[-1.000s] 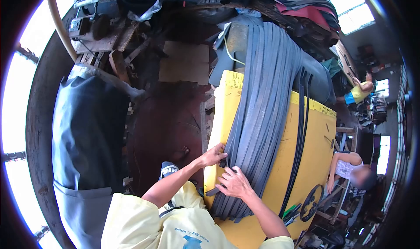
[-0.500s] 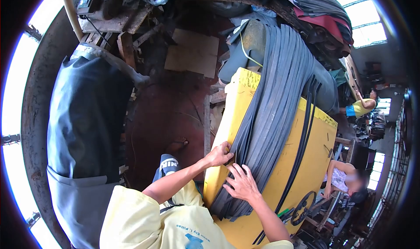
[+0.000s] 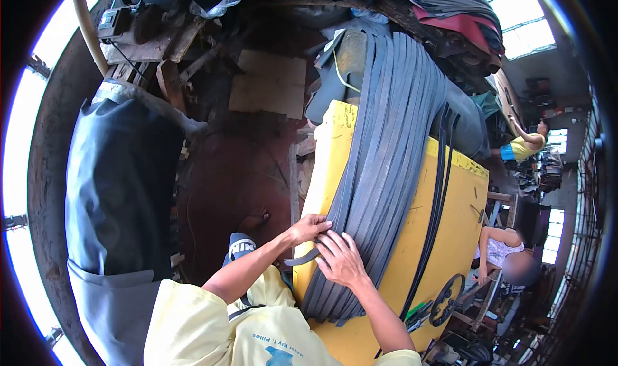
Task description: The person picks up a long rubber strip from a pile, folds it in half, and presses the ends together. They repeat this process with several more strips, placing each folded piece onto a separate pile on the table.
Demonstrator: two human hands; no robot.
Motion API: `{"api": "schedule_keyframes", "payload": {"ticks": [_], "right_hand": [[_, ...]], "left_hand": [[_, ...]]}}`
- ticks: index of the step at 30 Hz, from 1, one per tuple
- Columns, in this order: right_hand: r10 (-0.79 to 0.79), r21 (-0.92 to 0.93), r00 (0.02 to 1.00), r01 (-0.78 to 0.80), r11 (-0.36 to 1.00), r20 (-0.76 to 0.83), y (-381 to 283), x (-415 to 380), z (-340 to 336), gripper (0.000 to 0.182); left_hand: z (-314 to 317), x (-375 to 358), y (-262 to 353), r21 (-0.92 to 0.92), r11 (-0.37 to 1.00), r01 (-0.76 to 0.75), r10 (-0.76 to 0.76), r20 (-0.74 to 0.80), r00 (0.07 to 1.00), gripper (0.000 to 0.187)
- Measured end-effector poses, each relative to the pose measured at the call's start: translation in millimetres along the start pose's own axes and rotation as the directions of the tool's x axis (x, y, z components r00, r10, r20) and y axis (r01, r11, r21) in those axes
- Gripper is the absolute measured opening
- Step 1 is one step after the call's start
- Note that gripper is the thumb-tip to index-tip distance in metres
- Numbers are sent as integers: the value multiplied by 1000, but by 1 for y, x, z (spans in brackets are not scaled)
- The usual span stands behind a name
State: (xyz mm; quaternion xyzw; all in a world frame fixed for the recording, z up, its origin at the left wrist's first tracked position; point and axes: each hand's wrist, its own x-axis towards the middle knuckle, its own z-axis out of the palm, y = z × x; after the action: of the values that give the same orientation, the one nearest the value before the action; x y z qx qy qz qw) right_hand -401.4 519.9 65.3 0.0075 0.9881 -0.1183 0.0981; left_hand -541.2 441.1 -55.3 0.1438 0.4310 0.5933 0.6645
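Observation:
A thick bundle of long grey rubber strips (image 3: 393, 134) drapes over the yellow bench top (image 3: 444, 237). At the bundle's left edge, my left hand (image 3: 308, 229) is closed, its fingertips pinching an outer strip. Just below it, my right hand (image 3: 342, 260) lies palm down on the strips with its fingers apart. A loose strip end (image 3: 302, 259) pokes out leftward by my right fingertips, over the bench's edge. What lies under the right palm is hidden.
Narrow black cords (image 3: 434, 218) cross the bench right of the bundle, and a black wheel (image 3: 447, 300) stands by its lower right side. Dark sheeting (image 3: 116, 192) covers a large form at left. One person (image 3: 502, 250) sits at right; another (image 3: 528, 144) is farther back.
The loose strip end now sticks out beside my right hand. Both hands stay close together at the bundle's left edge. The whole view has shifted slightly.

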Motion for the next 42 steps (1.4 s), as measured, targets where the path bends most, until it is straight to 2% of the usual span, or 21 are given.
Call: {"api": "schedule_keyframes", "payload": {"ticks": [2,5,6,8,11,13,16,20,22,25,26,27,29,31,33,35,37,38,39,41,42], "right_hand": [[-12,13,999,11,1000,33,6,0,4,36],[-47,21,998,46,999,45,8,-4,1,34],[-21,13,998,20,1000,52,8,-3,0,34],[6,5,999,-6,1000,53,6,-1,0,33],[128,91,985,-117,989,-115,8,6,2,30],[264,124,953,-247,961,-151,0,14,0,30],[438,198,878,-402,894,-193,-12,25,11,32],[489,266,828,-424,866,-273,-11,29,26,26],[605,456,765,-467,758,-222,-8,29,26,22],[712,541,670,-527,655,-209,-12,35,22,19],[772,637,614,-533,557,-162,-7,35,29,27],[775,638,610,-535,555,-163,-7,37,24,27],[784,691,560,-454,562,-269,-11,45,11,36],[826,908,563,-345,238,-3,-8,52,20,45],[820,989,562,-148,-27,106,-2,62,38,42],[856,989,516,-139,43,35,-2,67,50,36],[819,955,512,-9,-297,260,-5,73,38,26],[814,939,513,43,-342,273,-4,73,35,26],[883,965,409,26,-262,229,-1,76,42,29],[938,994,340,-99,-37,69,3,69,53,37],[897,971,379,-15,-240,228,-4,68,31,45]], "left_hand": [[1,-1,2,-21,1000,19,-19,0,1000,24],[-2,1,-2,356,932,-70,116,-110,987,30],[1,-1,4,361,930,-74,119,-105,987,30],[10,-13,21,538,842,-48,179,-193,965,32],[13,-23,32,589,808,-28,203,-232,951,32],[13,-24,30,598,798,-71,262,-238,935,35],[13,-25,29,606,795,-24,232,-269,935,35],[7,-25,26,619,785,2,207,-266,941,34],[3,-26,20,616,787,15,183,-257,949,33],[-1,-30,25,498,867,-35,141,-178,974,31],[2,-36,40,265,964,3,33,-133,991,30],[2,-41,50,16,998,66,-65,-62,996,31],[-7,-46,59,-77,987,141,-144,-40,989,27],[-19,-44,60,-294,938,184,-169,75,983,25],[-23,-42,60,-343,917,203,-167,130,977,23],[-18,-41,55,-502,837,218,-134,198,971,23],[-16,-41,57,-465,862,201,-127,185,974,22],[-18,-41,54,-434,880,193,-127,177,976,23],[-19,-41,54,-403,897,184,-125,167,978,23],[-24,-44,55,-335,926,174,-141,120,983,24],[-23,-44,58,-198,968,157,-147,62,987,24]]}}
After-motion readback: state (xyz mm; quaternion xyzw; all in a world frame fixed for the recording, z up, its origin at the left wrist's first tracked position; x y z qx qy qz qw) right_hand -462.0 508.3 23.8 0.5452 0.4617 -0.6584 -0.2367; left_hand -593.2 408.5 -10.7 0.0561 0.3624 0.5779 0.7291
